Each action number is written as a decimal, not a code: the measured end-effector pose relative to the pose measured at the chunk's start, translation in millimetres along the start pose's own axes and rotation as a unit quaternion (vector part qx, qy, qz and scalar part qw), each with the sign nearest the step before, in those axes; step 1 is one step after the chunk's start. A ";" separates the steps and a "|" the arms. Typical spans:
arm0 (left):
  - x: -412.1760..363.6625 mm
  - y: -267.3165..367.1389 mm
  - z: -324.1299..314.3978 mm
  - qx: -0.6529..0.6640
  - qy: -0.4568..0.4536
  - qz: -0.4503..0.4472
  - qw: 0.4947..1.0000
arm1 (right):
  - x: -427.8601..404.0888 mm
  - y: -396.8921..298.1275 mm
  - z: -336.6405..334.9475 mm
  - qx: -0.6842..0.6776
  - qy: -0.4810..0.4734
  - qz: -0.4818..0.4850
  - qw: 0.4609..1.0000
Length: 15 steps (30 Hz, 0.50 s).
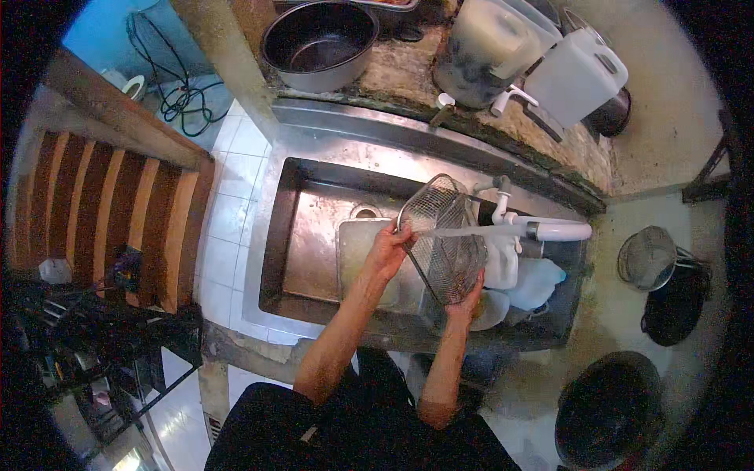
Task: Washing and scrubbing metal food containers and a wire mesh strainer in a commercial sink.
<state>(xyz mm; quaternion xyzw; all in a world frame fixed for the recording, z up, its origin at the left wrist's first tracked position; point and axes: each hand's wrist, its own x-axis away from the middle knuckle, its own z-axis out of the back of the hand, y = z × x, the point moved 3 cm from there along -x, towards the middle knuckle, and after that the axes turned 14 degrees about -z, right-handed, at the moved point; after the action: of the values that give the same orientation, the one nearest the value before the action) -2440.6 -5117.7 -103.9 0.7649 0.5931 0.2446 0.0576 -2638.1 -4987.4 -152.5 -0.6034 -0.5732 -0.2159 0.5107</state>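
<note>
A rectangular wire-mesh basket [450,253] is held tilted over a stainless-steel sink [294,235]. My left hand [392,250] grips its rim at the left, and my right hand [468,297] supports its lower right end. From the white tap [559,230] at the right, a stream of water runs leftward across the basket. Beneath, a rectangular metal tray [359,259] lies in the sink, partly hidden by my left forearm. A white plastic container [500,259] and a pale blue plastic jug [535,284] stand close to the basket's right side.
Behind the sink, a ledge [400,68] bears a large dark-lined pot [321,47], a big clear container [495,47] and a white jerrycan [574,76]. A round strainer [647,258] and dark pans hang at the right. White tiles [227,235] border the sink's left side.
</note>
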 end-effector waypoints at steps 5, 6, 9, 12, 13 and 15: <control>2.3 -0.1 -6.8 -0.043 -0.017 -0.020 0.999 | 30.7 3.8 -22.5 0.005 -0.009 0.019 1.000; 3.5 -0.9 -11.8 -0.038 -0.015 -0.010 0.999 | 46.1 1.1 -28.4 0.027 0.027 0.047 0.998; 5.1 -3.7 -27.7 -0.039 -0.019 0.006 0.999 | 17.2 -4.9 1.7 0.023 0.053 0.026 0.998; 0.2 -0.5 -31.2 -0.118 -0.015 0.008 0.993 | 25.6 2.3 -0.2 -0.008 0.064 0.029 0.998; -0.2 -1.9 -31.4 -0.189 -0.011 0.010 0.982 | 23.8 1.3 7.4 -0.009 0.067 0.031 0.997; 1.8 -7.9 -30.9 -0.231 0.022 0.013 0.973 | 19.6 -0.6 20.5 -0.015 0.013 0.043 0.999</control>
<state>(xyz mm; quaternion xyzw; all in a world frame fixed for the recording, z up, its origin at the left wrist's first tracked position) -2460.9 -5120.0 -79.3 0.7332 0.5112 0.3928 0.2163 -2640.4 -4960.6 -143.6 -0.6322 -0.5364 -0.2099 0.5183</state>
